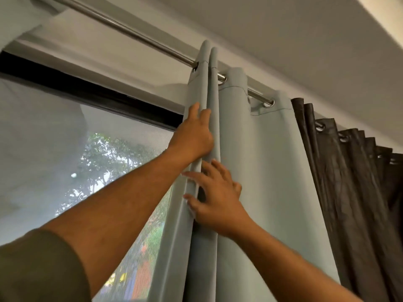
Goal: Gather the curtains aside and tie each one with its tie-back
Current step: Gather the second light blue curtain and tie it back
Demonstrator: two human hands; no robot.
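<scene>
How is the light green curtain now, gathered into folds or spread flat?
Partly gathered. The light green curtain has two tight folds under the left hand and right hand, but its right part still hangs wide on the rod.

Both your arms reach up to the pale green curtain (257,160). Your left hand (193,136) is higher, fingers straight, pressing flat on the curtain's leading folds. Your right hand (216,199) is just below it, fingers spread, fingertips touching the same folds. Your left arm wears a green sleeve (41,269).
</scene>
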